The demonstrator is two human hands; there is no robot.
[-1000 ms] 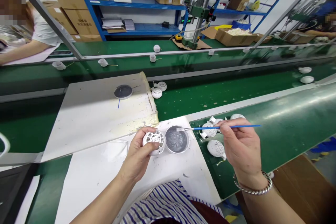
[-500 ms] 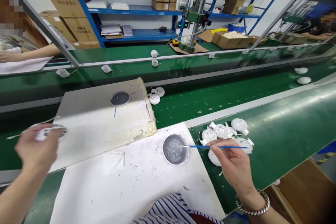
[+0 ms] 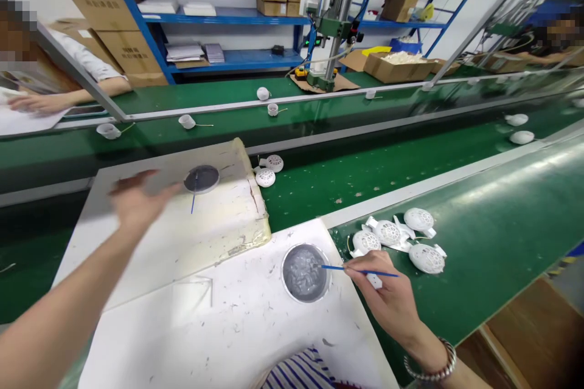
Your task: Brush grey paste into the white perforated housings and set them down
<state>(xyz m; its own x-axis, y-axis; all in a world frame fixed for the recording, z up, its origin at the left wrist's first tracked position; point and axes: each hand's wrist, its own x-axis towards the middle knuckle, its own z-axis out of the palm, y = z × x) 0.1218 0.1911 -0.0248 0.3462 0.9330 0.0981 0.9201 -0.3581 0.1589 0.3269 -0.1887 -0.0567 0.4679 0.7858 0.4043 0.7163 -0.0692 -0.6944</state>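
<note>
My right hand (image 3: pixel 385 298) pinches a thin blue brush (image 3: pixel 360 271), whose tip rests in a round dish of grey paste (image 3: pixel 305 272) on the white sheet (image 3: pixel 219 328). My left hand (image 3: pixel 137 200) hovers blurred over the raised white board (image 3: pixel 182 225), fingers spread and holding nothing, near a second grey dish (image 3: pixel 201 179) with a blue brush in it. Several white perforated shells (image 3: pixel 401 237) lie on the green surface just beyond my right hand.
Two more white shells (image 3: pixel 269 170) sit on the green conveyor belt (image 3: pixel 365 164) beside the board. Small white cups (image 3: pixel 187 121) stand along the far belt. Another person's arm (image 3: pixel 55 97) rests at the far left. Shelves with boxes and a press (image 3: pixel 328 30) stand behind.
My left hand carried the white shell away to the left, is now empty and has swung back over the board. My right hand lowered the brush tip into the paste dish.
</note>
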